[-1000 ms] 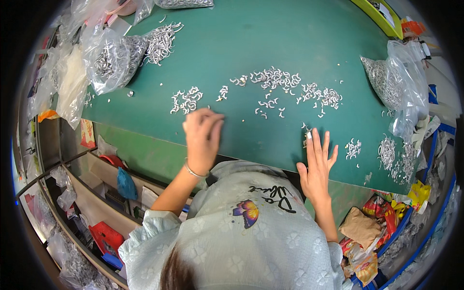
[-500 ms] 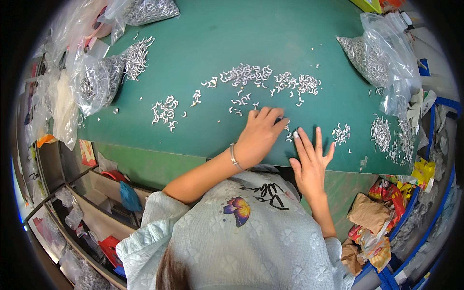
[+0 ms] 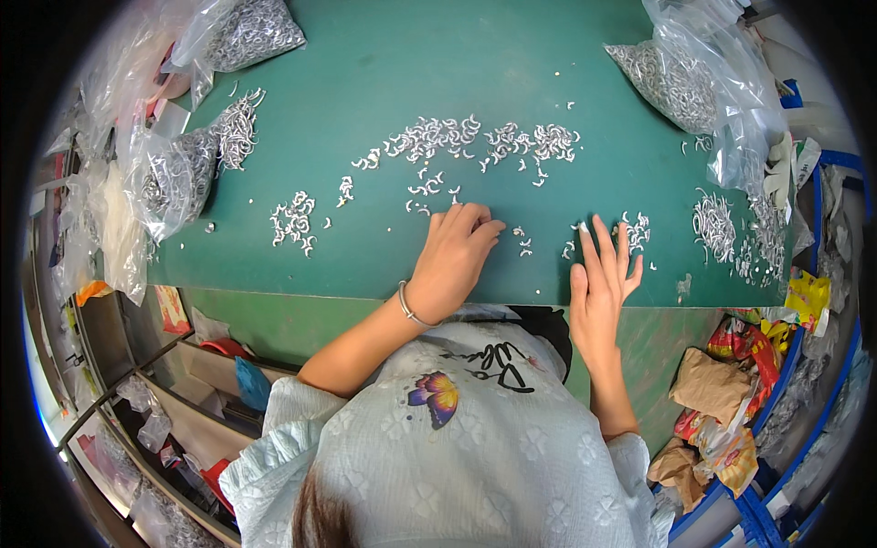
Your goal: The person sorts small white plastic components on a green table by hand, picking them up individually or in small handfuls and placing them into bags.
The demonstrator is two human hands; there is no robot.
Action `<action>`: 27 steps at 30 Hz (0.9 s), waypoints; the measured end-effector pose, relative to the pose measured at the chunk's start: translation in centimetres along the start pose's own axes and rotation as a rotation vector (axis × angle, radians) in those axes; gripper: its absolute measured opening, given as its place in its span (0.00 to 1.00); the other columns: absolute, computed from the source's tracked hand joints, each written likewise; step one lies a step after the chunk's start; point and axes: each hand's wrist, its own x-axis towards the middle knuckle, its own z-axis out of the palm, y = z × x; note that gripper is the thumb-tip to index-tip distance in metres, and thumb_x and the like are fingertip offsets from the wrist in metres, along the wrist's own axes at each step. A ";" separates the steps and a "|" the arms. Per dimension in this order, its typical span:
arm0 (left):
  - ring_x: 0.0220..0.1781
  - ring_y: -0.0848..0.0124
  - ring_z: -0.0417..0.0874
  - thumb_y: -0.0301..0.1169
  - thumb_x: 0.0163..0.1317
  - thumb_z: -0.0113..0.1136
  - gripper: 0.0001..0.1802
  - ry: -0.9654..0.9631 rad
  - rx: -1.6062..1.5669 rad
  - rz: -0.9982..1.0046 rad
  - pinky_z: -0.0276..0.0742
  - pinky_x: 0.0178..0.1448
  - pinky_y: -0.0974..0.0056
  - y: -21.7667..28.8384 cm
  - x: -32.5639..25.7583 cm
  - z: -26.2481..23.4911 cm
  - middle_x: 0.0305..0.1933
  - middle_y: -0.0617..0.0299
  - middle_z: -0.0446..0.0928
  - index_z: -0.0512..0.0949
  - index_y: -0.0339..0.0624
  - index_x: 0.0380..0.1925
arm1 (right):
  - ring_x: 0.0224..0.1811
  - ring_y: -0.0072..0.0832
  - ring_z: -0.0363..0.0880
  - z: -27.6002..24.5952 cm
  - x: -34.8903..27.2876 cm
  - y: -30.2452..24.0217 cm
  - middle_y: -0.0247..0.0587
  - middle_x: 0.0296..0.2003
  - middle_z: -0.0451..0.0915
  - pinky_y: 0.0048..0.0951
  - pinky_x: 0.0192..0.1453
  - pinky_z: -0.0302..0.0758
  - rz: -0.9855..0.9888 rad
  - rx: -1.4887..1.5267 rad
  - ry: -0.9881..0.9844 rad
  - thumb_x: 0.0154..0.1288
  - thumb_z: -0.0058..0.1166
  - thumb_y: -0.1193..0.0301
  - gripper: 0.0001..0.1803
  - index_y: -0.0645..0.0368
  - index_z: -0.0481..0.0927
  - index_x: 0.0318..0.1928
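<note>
A pale blue-grey top (image 3: 438,479) is showing raised flower shapes, its left sleeve (image 3: 274,457) flaring into ruffles! A purple-and-orange butterfly (image 3: 435,399) is spreading beside looping black lettering (image 3: 502,376), a silver bangle (image 3: 407,308) is circling the left wrist (image 3: 427,297), and a spot of white (image 3: 584,227) is marking one right fingertip (image 3: 586,235).

Black cursive lettering (image 3: 505,368) runs across the pale shirt (image 3: 475,447) at five o'clock, beside its butterfly print (image 3: 433,399). Between two and three o'clock, a white slip (image 3: 807,163) bears dark print, too small to read. Toward four o'clock, markings on the red-and-yellow packaging (image 3: 760,358) are illegible.
</note>
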 end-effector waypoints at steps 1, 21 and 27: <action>0.44 0.63 0.73 0.21 0.54 0.62 0.15 0.005 -0.008 -0.001 0.64 0.47 0.61 0.1 -0.1 0.0 0.42 0.60 0.72 0.78 0.41 0.43 | 0.74 0.49 0.49 0.2 0.3 -0.1 0.43 0.67 0.64 0.63 0.71 0.35 0.015 -0.057 -0.016 0.68 0.48 0.66 0.21 0.60 0.74 0.59; 0.44 0.61 0.73 0.21 0.54 0.63 0.14 0.024 -0.023 -0.098 0.63 0.48 0.61 -0.4 -2.3 -1.3 0.42 0.59 0.72 0.78 0.41 0.42 | 0.77 0.42 0.45 -0.2 -0.3 1.6 0.35 0.73 0.54 0.64 0.73 0.37 -0.062 -0.312 -0.213 0.60 0.58 0.62 0.38 0.56 0.61 0.69; 0.46 0.62 0.73 0.20 0.53 0.64 0.15 0.129 0.080 -0.195 0.62 0.50 0.61 -1.3 -5.0 -3.3 0.43 0.59 0.73 0.78 0.41 0.42 | 0.77 0.46 0.42 0.1 1.3 1.6 0.38 0.73 0.53 0.66 0.71 0.36 0.027 -0.414 -0.019 0.68 0.49 0.62 0.32 0.57 0.61 0.69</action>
